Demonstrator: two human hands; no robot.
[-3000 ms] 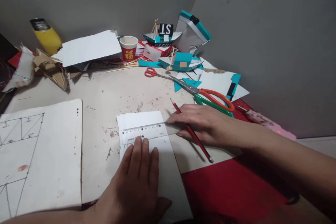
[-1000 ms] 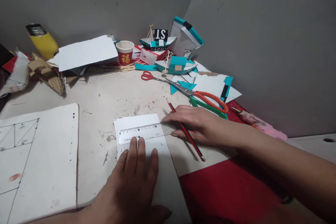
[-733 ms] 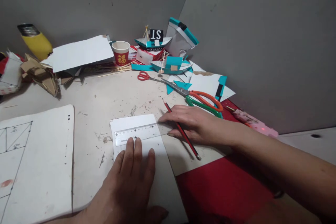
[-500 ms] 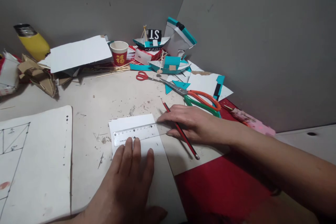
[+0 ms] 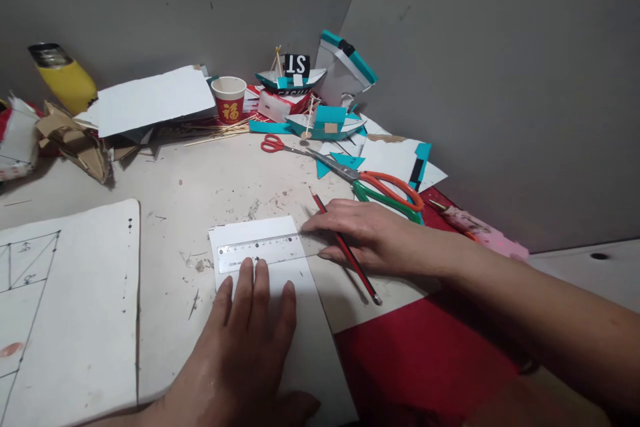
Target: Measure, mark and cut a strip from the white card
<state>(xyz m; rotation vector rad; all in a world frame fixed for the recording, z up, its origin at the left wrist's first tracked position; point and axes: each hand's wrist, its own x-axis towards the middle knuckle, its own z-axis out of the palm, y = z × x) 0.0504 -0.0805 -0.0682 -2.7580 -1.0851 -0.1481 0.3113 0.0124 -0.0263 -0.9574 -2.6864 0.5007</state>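
A clear plastic ruler point(image 5: 275, 248) lies across the upper part of a white sheet of card point(image 5: 310, 320). My left hand point(image 5: 250, 340) rests on the card with fingers spread, two fingertips at the ruler's lower edge. My right hand point(image 5: 367, 237) has a red and black pencil point(image 5: 353, 263) between its fingers, tip pointing up and away. Its thumb and forefinger are at the ruler's right end; whether they pinch it is hard to see. Just beyond that hand lie large scissors point(image 5: 350, 173) with orange and green handles.
Left is a drawn-on white board point(image 5: 95, 293). Behind stand a paper cup point(image 5: 229, 99), a yellow bottle point(image 5: 67, 83) and two model boats point(image 5: 320, 125). Small red scissors point(image 5: 273, 143), card scraps and thin sticks lie around. A pink glue gun-like tool point(image 5: 480, 230) is at right.
The view has shifted very slightly. Both hands, the ruler and the pencil keep nearly the same places on the card.
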